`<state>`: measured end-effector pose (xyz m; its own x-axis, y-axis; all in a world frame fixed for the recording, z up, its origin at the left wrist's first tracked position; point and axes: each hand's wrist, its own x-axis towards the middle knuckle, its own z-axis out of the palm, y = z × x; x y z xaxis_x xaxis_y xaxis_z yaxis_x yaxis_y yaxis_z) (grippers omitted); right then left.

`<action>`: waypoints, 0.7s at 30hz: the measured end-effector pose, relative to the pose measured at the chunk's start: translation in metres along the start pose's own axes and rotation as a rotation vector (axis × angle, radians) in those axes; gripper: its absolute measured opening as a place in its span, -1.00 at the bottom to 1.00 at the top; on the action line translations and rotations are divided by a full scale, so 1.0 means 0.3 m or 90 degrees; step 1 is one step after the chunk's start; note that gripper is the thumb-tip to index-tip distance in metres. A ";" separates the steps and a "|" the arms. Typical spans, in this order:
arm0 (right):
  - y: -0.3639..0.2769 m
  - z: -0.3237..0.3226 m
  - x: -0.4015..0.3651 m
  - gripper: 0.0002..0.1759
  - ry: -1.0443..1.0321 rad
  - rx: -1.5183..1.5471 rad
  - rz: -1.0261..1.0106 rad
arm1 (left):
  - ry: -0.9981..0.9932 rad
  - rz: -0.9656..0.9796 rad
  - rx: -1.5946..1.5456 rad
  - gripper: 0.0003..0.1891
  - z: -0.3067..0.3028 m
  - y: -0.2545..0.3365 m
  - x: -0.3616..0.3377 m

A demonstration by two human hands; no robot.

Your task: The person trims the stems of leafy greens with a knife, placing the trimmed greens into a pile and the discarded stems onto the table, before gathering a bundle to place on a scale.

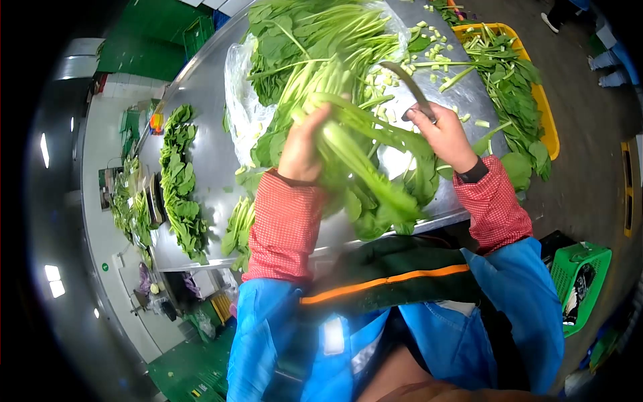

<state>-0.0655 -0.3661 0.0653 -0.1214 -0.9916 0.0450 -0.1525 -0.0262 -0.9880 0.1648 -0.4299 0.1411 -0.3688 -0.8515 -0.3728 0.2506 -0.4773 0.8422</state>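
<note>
My left hand is closed round the pale stems of a bunch of leafy greens, whose leaves hang toward the table's near edge. In my right hand is a curved knife, its dark blade pointing up and left over the metal table. Just beyond my hands lies a large pile of greens, partly on a clear plastic bag. Small cut stem pieces are scattered beside the knife.
A yellow crate heaped with greens stands at the table's right. A row of greens lies on the left of the table. A green basket is at lower right. Another person's legs show at upper right.
</note>
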 end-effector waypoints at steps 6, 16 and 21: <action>0.074 0.002 0.006 -0.76 0.016 0.132 0.134 | 0.116 0.083 -0.171 -0.58 -0.214 0.039 -0.030; 0.023 0.159 0.038 -0.77 -0.030 0.149 0.123 | 0.362 0.126 -0.382 -0.59 -0.531 0.100 -0.199; 0.008 0.229 0.035 -0.78 -0.014 0.172 0.171 | 0.485 0.165 -0.283 -0.63 -0.759 0.161 -0.271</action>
<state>0.0001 -0.3853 0.0532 -0.1002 -0.9702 -0.2208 0.1471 0.2051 -0.9676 0.4106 -0.4332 0.1233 0.3974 -0.7810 -0.4817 0.6223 -0.1564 0.7670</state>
